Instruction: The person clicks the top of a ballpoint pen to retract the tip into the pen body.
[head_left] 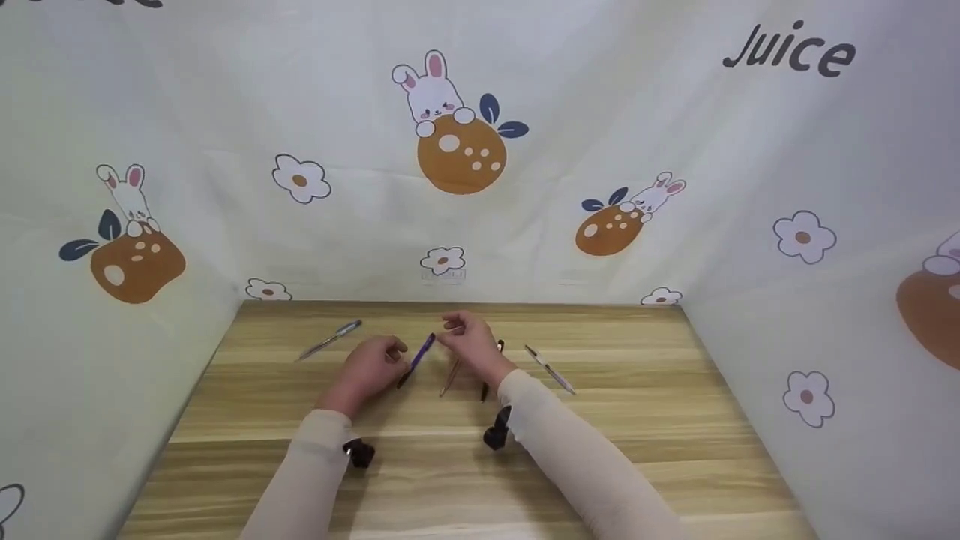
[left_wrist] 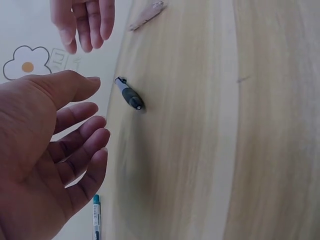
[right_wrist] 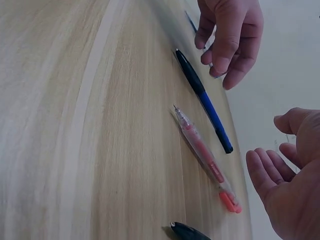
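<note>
Between the two hands a blue pen with a black grip (head_left: 421, 352) lies on the wooden table, seen full length in the right wrist view. My left hand (head_left: 373, 366) hovers just left of it, fingers loosely bent and holding nothing in the left wrist view. On the other side, my right hand (head_left: 474, 346) hovers near the pen's far end, its palm bare in the right wrist view (right_wrist: 295, 175). Beneath that hand lies a pink pen (right_wrist: 202, 152), partly hidden in the head view. A black pen (head_left: 484, 391) lies right of it, partly covered by the wrist.
A clear pen with a blue end (head_left: 334, 337) lies at the left on the table (head_left: 420, 465). To the right is another clear pen with dark ends (head_left: 551, 371). A printed cloth (head_left: 345, 240) with rabbits and flowers stands around the table's back and sides.
</note>
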